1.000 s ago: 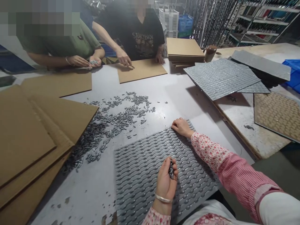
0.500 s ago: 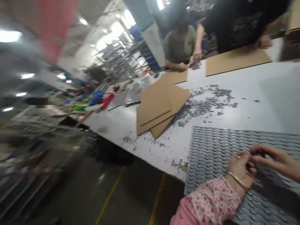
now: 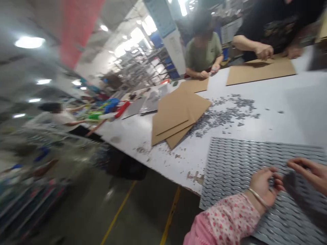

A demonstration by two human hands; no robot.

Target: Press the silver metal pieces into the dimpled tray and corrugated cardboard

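Note:
A grey sheet with rows of wavy ridges [image 3: 230,166] lies on the near part of the table. Over its middle is my left hand [image 3: 265,187], palm partly upward and fingers curled; whatever they hold is hidden. To its right, my right hand [image 3: 310,173] has thumb and forefinger pinched together just above the ridges. Anything between those fingertips is too small to name. A gap separates my two hands. Beyond the sheet, many small dark grey pieces [image 3: 224,114] are scattered on the white tabletop.
Brown cardboard sheets [image 3: 171,110] overlap left of the loose pieces. Across the table, a person in a green shirt [image 3: 204,51] and one in black handle things near another cardboard sheet [image 3: 263,73]. The table's near edge [image 3: 163,173] drops to a floor with yellow lines.
My hands were together; now my right hand has moved away to the right. Across the table, the black-clad person's arm has swung over the cardboard sheet. The view has shifted slightly.

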